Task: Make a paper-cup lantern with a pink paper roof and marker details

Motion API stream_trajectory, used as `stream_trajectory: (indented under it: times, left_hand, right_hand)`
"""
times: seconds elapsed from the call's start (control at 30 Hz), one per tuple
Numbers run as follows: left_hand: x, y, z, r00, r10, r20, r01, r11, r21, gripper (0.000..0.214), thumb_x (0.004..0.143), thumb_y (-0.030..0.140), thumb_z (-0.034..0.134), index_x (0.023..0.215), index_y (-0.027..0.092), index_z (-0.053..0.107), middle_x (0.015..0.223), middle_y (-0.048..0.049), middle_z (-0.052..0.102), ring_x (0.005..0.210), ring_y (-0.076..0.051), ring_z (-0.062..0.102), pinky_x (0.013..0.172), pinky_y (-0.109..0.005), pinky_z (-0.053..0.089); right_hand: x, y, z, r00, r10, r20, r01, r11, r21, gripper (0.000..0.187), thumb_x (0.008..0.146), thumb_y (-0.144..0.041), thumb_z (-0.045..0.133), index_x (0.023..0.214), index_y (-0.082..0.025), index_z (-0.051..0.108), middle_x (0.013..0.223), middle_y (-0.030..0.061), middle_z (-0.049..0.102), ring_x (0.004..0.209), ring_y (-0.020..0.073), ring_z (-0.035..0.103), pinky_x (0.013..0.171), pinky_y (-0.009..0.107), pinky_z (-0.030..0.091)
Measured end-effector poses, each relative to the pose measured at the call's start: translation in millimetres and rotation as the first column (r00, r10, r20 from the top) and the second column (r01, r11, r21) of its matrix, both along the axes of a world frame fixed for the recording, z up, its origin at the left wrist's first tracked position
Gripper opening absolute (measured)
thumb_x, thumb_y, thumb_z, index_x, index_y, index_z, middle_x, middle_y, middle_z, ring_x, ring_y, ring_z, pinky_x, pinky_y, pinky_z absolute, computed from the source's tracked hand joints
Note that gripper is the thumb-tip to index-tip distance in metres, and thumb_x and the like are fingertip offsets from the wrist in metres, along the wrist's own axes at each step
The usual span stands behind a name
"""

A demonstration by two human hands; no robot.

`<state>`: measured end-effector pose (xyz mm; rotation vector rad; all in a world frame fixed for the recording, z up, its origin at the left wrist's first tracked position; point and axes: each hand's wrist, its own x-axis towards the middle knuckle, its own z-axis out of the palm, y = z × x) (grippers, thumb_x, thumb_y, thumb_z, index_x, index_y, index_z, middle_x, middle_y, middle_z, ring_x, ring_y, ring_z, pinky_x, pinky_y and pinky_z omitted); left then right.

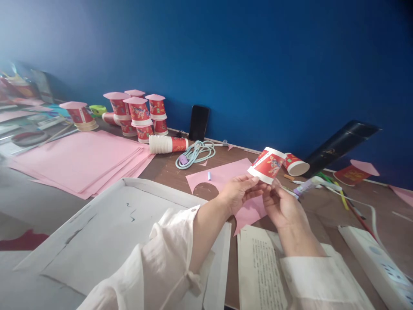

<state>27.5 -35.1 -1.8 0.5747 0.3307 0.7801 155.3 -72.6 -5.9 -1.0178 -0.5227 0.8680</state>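
Note:
A red printed paper cup point(268, 165) with a white rim is held above the table between both my hands. My left hand point(237, 192) pinches its lower left edge with thumb and fingers. My right hand point(284, 206) grips it from below on the right, fingers closed. Under my hands lies a pink paper sheet point(222, 176) with a round hole cut out of it. A second red cup point(295, 164) lies on its side just behind the held one.
A stack of pink paper point(80, 159), several red cups with pink paper tops point(138, 113), a lying stack of cups point(167, 144), a coiled cable point(195, 153), a phone point(198, 122), a black tube point(338, 144), a glue stick point(306, 186), a power strip point(377, 258), a white board point(106, 232).

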Motion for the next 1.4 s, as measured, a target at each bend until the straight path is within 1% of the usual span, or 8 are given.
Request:
stream_trajectory:
  times: [0.1, 0.2, 0.27, 0.37, 0.5, 0.63, 0.83, 1.4]
  left_hand:
    - [0, 1, 0.4, 0.999, 0.045, -0.009, -0.045, 0.999, -0.03, 0.009, 0.084, 0.019, 0.064, 0.084, 0.01, 0.067, 0.081, -0.0074, 0.071, 0.077, -0.011, 0.067, 0.087, -0.027, 0.049]
    - [0, 4, 0.9, 0.993, 0.118, -0.025, -0.12, 0.989, -0.084, 0.009, 0.085, 0.019, 0.063, 0.083, 0.011, 0.067, 0.079, -0.0065, 0.07, 0.077, -0.011, 0.066, 0.086, -0.027, 0.049]
    - [0, 6, 0.7, 0.987, 0.159, -0.028, -0.161, 0.981, -0.105, 0.009, 0.085, 0.018, 0.063, 0.083, 0.011, 0.067, 0.08, -0.0059, 0.069, 0.078, -0.011, 0.066, 0.084, -0.026, 0.049]
    - [0, 7, 0.9, 0.984, 0.178, -0.03, -0.18, 0.979, -0.098, 0.009, 0.086, 0.018, 0.062, 0.084, 0.011, 0.067, 0.08, -0.0059, 0.069, 0.078, -0.011, 0.066, 0.082, -0.025, 0.049]
    - [0, 6, 1.6, 0.981, 0.184, -0.065, -0.187, 0.981, -0.044, 0.01, 0.086, 0.017, 0.061, 0.085, 0.01, 0.068, 0.082, -0.0078, 0.07, 0.078, -0.012, 0.066, 0.084, -0.028, 0.048]
    - [2, 7, 0.3, 0.975, 0.2, -0.095, -0.202, 0.979, -0.008, 0.013, 0.086, 0.014, 0.059, 0.084, 0.008, 0.069, 0.081, -0.0095, 0.07, 0.078, -0.014, 0.066, 0.088, -0.031, 0.048]
    - [3, 9, -3.6, 0.975, 0.197, -0.106, -0.195, 0.98, 0.029, 0.013, 0.081, 0.02, 0.067, 0.085, 0.008, 0.07, 0.083, -0.0104, 0.07, 0.079, -0.015, 0.066, 0.094, -0.036, 0.046]
    - [3, 8, -3.1, 0.972, 0.207, -0.111, -0.206, 0.978, 0.026, 0.011, 0.084, 0.015, 0.061, 0.083, 0.007, 0.07, 0.08, -0.0095, 0.069, 0.076, -0.015, 0.065, 0.091, -0.036, 0.048]
  right_hand:
    - [-3, -3, 3.4, 0.993, -0.078, -0.086, 0.068, 0.991, -0.113, 0.026, 0.064, -0.012, 0.07, 0.089, -0.017, 0.063, 0.074, -0.0018, 0.065, 0.06, 0.0054, 0.06, 0.059, 0.015, 0.057]
    - [-7, -9, 8.1, 0.931, -0.253, 0.262, 0.297, 0.944, -0.146, 0.029, 0.078, -0.027, 0.066, 0.105, -0.018, 0.063, 0.074, 0.0002, 0.066, 0.057, 0.0094, 0.059, 0.052, 0.022, 0.054]
    - [-10, -16, 11.7, 0.72, -0.349, 0.6, 0.439, 0.898, -0.004, 0.032, 0.086, -0.038, 0.058, 0.112, -0.019, 0.064, 0.072, 0.0003, 0.065, 0.053, 0.0099, 0.057, 0.051, 0.024, 0.052]
    - [-16, -26, 15.6, 0.372, -0.389, 0.843, 0.42, 0.88, 0.221, 0.036, 0.091, -0.042, 0.052, 0.113, -0.018, 0.066, 0.074, 0.0027, 0.065, 0.053, 0.0112, 0.058, 0.058, 0.028, 0.051]
    - [-19, -31, 14.4, 0.153, -0.334, 0.93, 0.275, 0.918, 0.284, 0.031, 0.091, -0.036, 0.052, 0.113, -0.018, 0.067, 0.088, 0.0086, 0.07, 0.066, 0.0163, 0.064, 0.069, 0.033, 0.052]
    - [-17, -30, 12.6, 0.111, -0.285, 0.952, 0.211, 0.943, 0.257, 0.03, 0.092, -0.033, 0.05, 0.114, -0.019, 0.066, 0.09, 0.0088, 0.07, 0.075, 0.0193, 0.066, 0.072, 0.035, 0.053]
    - [-18, -29, 16.0, 0.017, -0.334, 0.942, 0.195, 0.926, 0.324, 0.027, 0.091, -0.029, 0.051, 0.111, -0.019, 0.067, 0.092, 0.0097, 0.071, 0.08, 0.021, 0.067, 0.077, 0.036, 0.052]
    - [-23, -29, 18.9, -0.037, -0.386, 0.922, 0.169, 0.907, 0.386, 0.023, 0.09, -0.023, 0.052, 0.107, -0.017, 0.067, 0.103, 0.0121, 0.071, 0.098, 0.0242, 0.066, 0.086, 0.037, 0.051]
